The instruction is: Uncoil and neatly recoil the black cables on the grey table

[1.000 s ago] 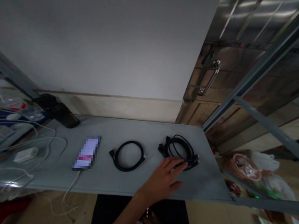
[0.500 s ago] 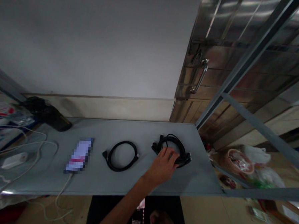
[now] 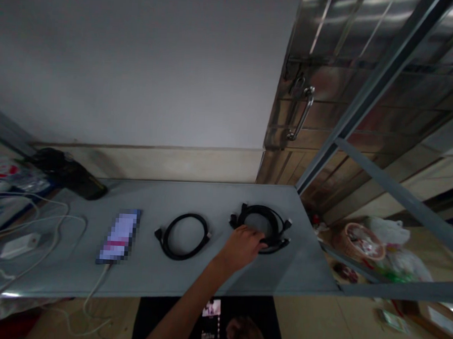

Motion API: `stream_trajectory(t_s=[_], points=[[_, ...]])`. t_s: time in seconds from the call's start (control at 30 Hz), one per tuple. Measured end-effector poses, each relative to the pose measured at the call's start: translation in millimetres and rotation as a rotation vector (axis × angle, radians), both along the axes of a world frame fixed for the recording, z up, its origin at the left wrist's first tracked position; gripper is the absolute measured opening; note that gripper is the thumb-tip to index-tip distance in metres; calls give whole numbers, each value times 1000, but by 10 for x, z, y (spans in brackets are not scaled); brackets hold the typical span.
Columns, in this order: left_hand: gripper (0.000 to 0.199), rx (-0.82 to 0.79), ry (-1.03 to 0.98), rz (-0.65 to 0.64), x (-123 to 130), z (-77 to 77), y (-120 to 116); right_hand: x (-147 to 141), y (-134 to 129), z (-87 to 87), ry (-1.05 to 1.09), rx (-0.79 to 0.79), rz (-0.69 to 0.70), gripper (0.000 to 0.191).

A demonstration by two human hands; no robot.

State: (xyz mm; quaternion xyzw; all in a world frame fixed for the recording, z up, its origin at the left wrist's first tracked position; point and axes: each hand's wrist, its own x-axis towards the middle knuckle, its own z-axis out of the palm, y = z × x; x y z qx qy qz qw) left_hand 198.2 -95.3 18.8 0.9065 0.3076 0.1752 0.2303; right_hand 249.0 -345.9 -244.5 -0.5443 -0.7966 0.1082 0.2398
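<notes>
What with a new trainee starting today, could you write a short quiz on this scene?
1. What does the left hand touch: A) the bundled black cables, B) the steel door handle, or C) the white charger?
2. True or false: the single black cable coil lies between the phone and that bundle.
3. Fill in the blank: the cable running from the phone's lower end is ____.

Key: 1 A; 2 true; 3 white.
</notes>
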Motion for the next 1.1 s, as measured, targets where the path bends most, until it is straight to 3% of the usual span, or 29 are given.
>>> stream_trajectory(t_s=[0.17,0.4,0.6,0.7,0.8,0.87,0.97,1.1], points=[[23,-216,-236,137,-85,114,70,-3,13,-2,18,9,30,30],[35,-527,-630,203,-119,315,156,13,75,127,90,-42,40,26],[36,-610,-869,270,-382,685,53,144,143,382,267,-126,25,16],[33,-631,-982,307,-593,922,-107,306,230,658,362,-166,17,26],[29,-712,-1165,326,-799,1099,-328,445,329,1081,454,-235,-43,34],[26,-788,-1273,327,-931,1166,-491,476,376,1393,592,-388,-126,32],[27,-910,-1341,364,-1122,1189,-729,417,414,1764,794,-393,-257,39],[39,-1027,-1273,549,-1332,1078,-979,287,478,2022,963,-320,-421,63]])
